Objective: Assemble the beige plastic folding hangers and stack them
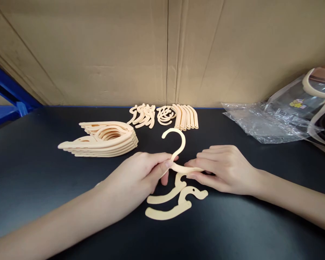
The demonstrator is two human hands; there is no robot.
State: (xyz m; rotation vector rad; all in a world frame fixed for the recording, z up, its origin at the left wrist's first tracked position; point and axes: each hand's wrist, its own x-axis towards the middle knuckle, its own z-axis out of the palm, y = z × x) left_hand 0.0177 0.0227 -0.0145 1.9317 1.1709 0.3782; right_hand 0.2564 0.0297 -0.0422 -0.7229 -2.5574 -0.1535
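Between my two hands is a cream plastic clothes hanger (182, 144), its hook standing up and curling to the left. My left hand (148, 169) pinches it at the base of the hook, thumb in front. My right hand (219, 168) grips the arm that runs out to the right, so that arm's end is hidden by my fingers. On the table just below lie two cream curved pieces, a nearer one (168, 212) and a farther one (165, 196), each joined to a wavy part. My hands partly cover the farther one.
A stack of folded cream hangers (105, 144) sits at left on the black table (97, 231). Along the back lie wavy pieces (144, 115), hooks (165, 115) and curved arms (186, 116). Clear plastic bags (268, 122) lie at right. A cardboard wall (111, 54) stands behind.
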